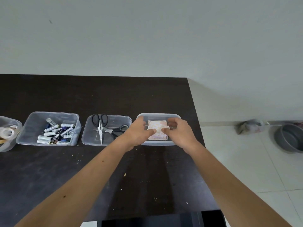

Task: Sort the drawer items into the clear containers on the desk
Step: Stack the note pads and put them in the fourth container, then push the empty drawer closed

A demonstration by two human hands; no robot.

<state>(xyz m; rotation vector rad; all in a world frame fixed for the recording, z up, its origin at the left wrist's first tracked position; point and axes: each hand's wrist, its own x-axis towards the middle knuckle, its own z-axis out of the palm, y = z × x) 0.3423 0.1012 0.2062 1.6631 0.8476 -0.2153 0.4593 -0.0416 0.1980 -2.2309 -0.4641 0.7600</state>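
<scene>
The flat stack of pale, pink-and-orange printed paper packets [157, 129] sits right of centre in the frame, inside the rightmost clear plastic rectangular container [158, 115], and you have it pinched from both sides. Your left hand [139, 134] grips its left edge, thumb on top; your right hand [177, 134] grips its right edge the same way. Both hands are closed on the stack, equally near it, so neither arm has the better reach. The stack looks close to square, its slightly longer side running away from you toward the top of the frame, and it lies nearly square to the container walls. It appears to be resting on or just above the container floor; I cannot tell which. Judging from this, your coming move is simply to let go and draw both hands straight back toward the bottom of the frame, clearing the near rim.

To the left in the frame stand a clear container with black-handled scissors [100, 125], then one with loose white batteries [55, 132], then a partly cropped one holding tape rolls [6, 132], all on the dark brown desk [98, 169].
</scene>
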